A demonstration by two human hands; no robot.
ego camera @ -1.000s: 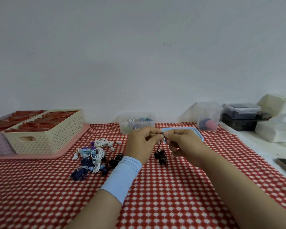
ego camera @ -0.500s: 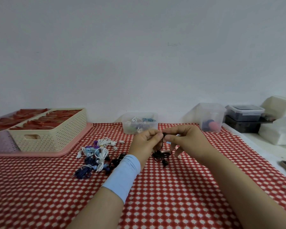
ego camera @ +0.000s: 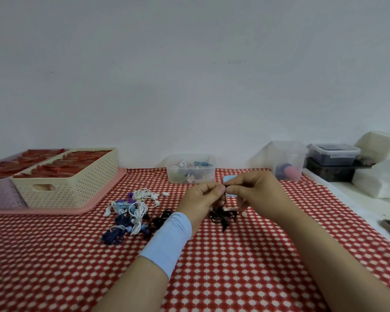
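Head view: red checked tablecloth (ego camera: 234, 278), cream basket (ego camera: 77, 190) far left, clear tub (ego camera: 173, 176) far centre. Pile of coiled earphones (ego camera: 133, 210) lies left of my wrists. My left hand (ego camera: 200, 199) and right hand (ego camera: 259, 194) meet above the cloth near centre, thumb and forefinger of each pinched on the black earphone cord (ego camera: 223, 216). Its tangle hangs below them, probably touching the cloth, hard to tell.
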